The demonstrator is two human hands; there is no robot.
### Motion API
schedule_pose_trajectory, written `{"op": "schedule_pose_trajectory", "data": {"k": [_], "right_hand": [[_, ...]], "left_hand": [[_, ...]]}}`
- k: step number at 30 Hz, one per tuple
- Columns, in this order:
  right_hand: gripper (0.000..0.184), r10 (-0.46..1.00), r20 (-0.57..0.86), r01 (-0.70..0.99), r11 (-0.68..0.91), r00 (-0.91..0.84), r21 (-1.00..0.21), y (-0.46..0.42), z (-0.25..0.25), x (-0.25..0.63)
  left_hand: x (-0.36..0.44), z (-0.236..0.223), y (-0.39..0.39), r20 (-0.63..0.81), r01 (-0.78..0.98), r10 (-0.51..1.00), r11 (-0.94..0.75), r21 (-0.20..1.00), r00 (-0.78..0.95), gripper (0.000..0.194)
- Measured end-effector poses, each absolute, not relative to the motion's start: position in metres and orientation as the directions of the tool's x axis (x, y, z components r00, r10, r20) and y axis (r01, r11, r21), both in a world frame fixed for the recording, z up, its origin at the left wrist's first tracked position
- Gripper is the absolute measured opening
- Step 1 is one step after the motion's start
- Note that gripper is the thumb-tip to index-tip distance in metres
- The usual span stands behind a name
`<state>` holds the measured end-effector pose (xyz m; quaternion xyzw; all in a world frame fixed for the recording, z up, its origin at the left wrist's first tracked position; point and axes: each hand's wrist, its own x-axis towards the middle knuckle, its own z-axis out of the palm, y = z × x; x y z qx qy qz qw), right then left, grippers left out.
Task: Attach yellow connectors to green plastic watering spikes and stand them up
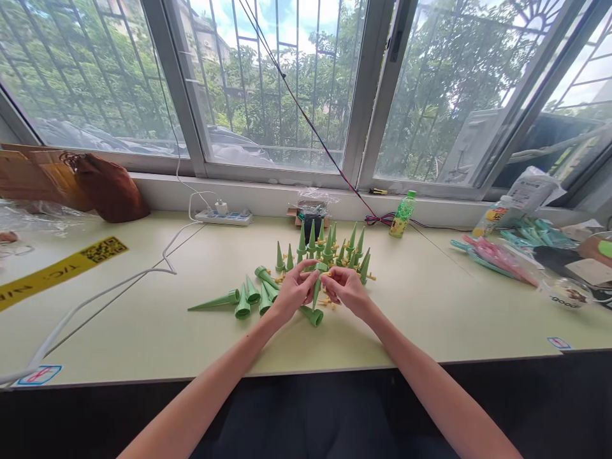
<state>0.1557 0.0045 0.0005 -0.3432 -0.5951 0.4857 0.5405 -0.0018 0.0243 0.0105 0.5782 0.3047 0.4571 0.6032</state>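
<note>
My left hand [297,288] is closed around a green plastic watering spike [317,290], its tip pointing down and its wide cap end up. In my right hand [348,287], thumb and forefinger pinch a small yellow valve [327,274] against the spike's wide end. Loose green spikes [243,308] lie to the left of my hands, and one more spike [313,315] rests just below them. Behind my hands several spikes with yellow valves [329,245] stand upright in a cluster. Small yellow valves [329,303] lie partly hidden under my right hand.
A power strip [224,217] with a white cable [157,269] sits at the back left. Near the window stand a green-capped bottle [403,215] and a small black box [313,226]. Packaged items [497,258] and a lidded cup [568,293] lie right; a brown bag [111,188] stands left.
</note>
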Motion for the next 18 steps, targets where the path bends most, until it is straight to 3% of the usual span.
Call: {"op": "schedule_pose_trajectory", "data": {"k": [10,18], "right_hand": [[0.035,0.925,0.343,-0.083,0.334,-0.165,-0.939,0.0041,0.0018,0.154],[0.044,0.918,0.372,-0.03,0.372,-0.138,-0.928,0.0037,0.0029,0.1526]], "left_hand": [[-0.0017,0.0103,0.0257,0.083,-0.201,0.915,-0.002,0.98,0.394,0.059],[-0.0012,0.0094,0.0274,0.11,-0.192,0.901,-0.03,0.981,0.42,0.06]]}}
